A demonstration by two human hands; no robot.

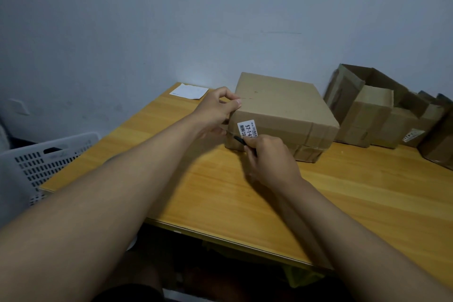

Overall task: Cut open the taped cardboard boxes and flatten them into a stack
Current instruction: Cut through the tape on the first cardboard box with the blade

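A taped brown cardboard box [284, 110] with a white barcode label on its near side sits on the wooden table [245, 191]. My left hand [215, 111] grips the box's left top corner, thumb on top. My right hand [268, 159] grips a dark, thin cutting tool [239, 140]. The tool's tip touches the tape seam on the near side, just below the label. Most of the tool is hidden inside my fist.
Several other cardboard boxes [375, 110], one with open flaps, stand against the wall at the right. A white sheet of paper [188, 91] lies at the table's far left corner. A white perforated plastic basket [41, 159] stands left of the table.
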